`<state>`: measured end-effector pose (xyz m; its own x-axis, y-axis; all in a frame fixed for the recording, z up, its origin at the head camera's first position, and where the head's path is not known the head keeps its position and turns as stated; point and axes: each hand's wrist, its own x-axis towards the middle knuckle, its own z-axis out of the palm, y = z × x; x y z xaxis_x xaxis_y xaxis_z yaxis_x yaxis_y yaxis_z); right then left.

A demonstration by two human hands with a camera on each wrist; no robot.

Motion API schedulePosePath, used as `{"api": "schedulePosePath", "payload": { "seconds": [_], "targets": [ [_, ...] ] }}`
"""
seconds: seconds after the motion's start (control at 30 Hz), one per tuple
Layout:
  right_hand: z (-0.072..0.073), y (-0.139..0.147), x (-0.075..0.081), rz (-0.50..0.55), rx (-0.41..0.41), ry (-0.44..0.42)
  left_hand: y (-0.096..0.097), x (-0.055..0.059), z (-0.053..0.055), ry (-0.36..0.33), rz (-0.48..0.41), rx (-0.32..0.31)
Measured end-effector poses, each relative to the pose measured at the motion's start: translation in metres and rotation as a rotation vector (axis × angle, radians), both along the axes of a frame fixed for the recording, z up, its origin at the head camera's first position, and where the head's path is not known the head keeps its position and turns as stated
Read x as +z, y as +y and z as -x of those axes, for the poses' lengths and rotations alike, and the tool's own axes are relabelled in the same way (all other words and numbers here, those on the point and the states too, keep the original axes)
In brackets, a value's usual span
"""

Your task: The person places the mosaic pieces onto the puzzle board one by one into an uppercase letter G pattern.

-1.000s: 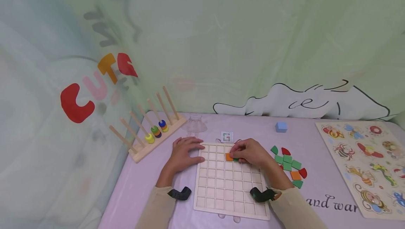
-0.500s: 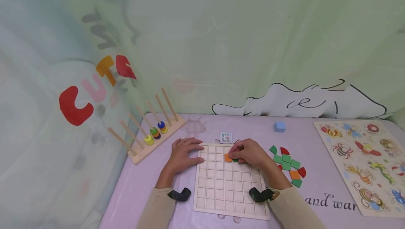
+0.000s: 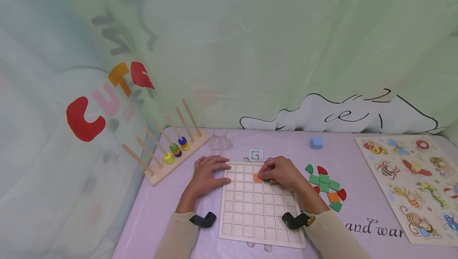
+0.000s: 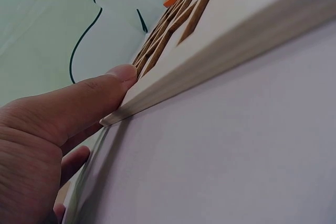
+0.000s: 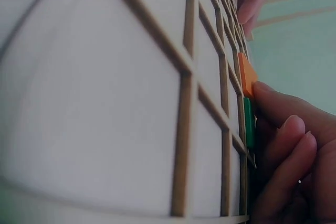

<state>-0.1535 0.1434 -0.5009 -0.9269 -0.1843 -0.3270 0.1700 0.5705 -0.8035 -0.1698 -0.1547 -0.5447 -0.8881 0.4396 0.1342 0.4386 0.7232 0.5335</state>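
Note:
A pale wooden grid board [image 3: 249,220] lies flat in front of me. My left hand [image 3: 207,174] rests at its upper left corner, fingers spread; in the left wrist view the thumb [image 4: 97,95] touches the board's edge. My right hand [image 3: 284,173] is over the upper right part of the grid. Its fingertips pinch an orange square tile [image 3: 257,178], which stands at a grid cell and shows a raised edge in the right wrist view. A green tile [image 5: 249,123] sits beside it, partly covered by the curled fingers.
Loose green, red and orange tiles [image 3: 324,187] lie right of the board. A small pattern card [image 3: 256,155] and a blue cube [image 3: 316,143] are behind. A peg stand with coloured rings [image 3: 179,151] stands left, an insect puzzle board [image 3: 404,195] far right.
The head view shifts very slightly. Both hands stay in the same places, the right fingertips still on the orange tile.

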Motion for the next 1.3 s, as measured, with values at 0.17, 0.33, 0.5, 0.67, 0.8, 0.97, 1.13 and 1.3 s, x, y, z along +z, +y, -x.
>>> {"api": "schedulePosePath", "payload": {
  "seconds": [0.17,0.33,0.5,0.67,0.8,0.97,1.13,1.3],
  "targets": [
    [0.0007,-0.0004,0.0001,0.0,0.005,0.004,0.0002,0.0014,-0.0003,-0.002,-0.002,0.004],
    [0.0018,-0.0009,0.0,-0.008,-0.001,0.001,0.0002,0.0027,-0.0008,0.01,-0.006,0.002],
    [0.0016,-0.0006,0.0,-0.012,0.0,-0.008,0.0007,0.0027,-0.0017,0.016,-0.017,0.001],
    [0.0009,0.0,0.0004,-0.006,0.0,-0.016,0.0013,0.0024,-0.0018,0.018,-0.022,-0.002],
    [0.0006,0.0001,-0.0005,-0.008,0.0,-0.016,0.0009,0.0016,-0.0017,0.025,-0.018,-0.003],
    [-0.0001,-0.0003,-0.0007,-0.014,-0.003,-0.017,0.0,0.0018,-0.0023,0.023,-0.011,-0.003],
    [-0.0023,0.001,0.001,-0.003,-0.008,-0.009,0.0003,0.0026,-0.002,0.018,-0.01,-0.004],
    [-0.0063,0.0059,0.0021,0.015,-0.034,0.029,0.0005,0.003,-0.0015,0.006,-0.007,-0.003]
  ]
}}
